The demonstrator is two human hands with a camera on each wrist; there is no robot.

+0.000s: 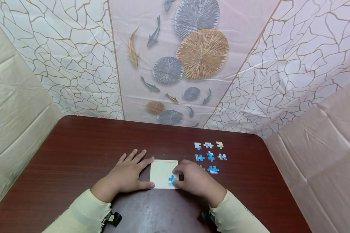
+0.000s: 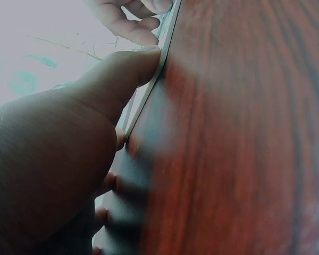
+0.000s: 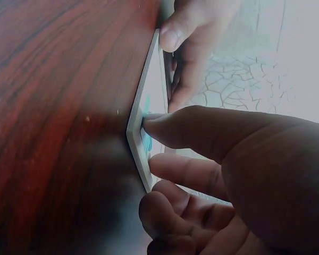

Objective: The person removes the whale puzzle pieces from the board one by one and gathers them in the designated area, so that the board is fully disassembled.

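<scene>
A pale square puzzle tray (image 1: pixel 160 172) lies flat in front of me in the head view. One blue-and-white jigsaw piece (image 1: pixel 171 180) is in its near right corner. My right hand (image 1: pixel 196 178) pinches at this piece with thumb and forefinger, its other fingers curled at the tray's right side. In the right wrist view the thumb covers part of the blue piece (image 3: pixel 148 142). Spread flat on the table, my left hand (image 1: pixel 124 176) touches the tray's left edge with thumb and forefinger. The left wrist view shows that thumb (image 2: pixel 130 69) against the tray's rim.
Several loose jigsaw pieces (image 1: pixel 210 156) lie in rough rows to the right, beyond my right hand, which partly hides one. The dark red-brown wooden table (image 1: pixel 90 142) ends at a patterned cloth backdrop (image 1: pixel 169 94), with pale cloth (image 1: pixel 318 145) along both sides.
</scene>
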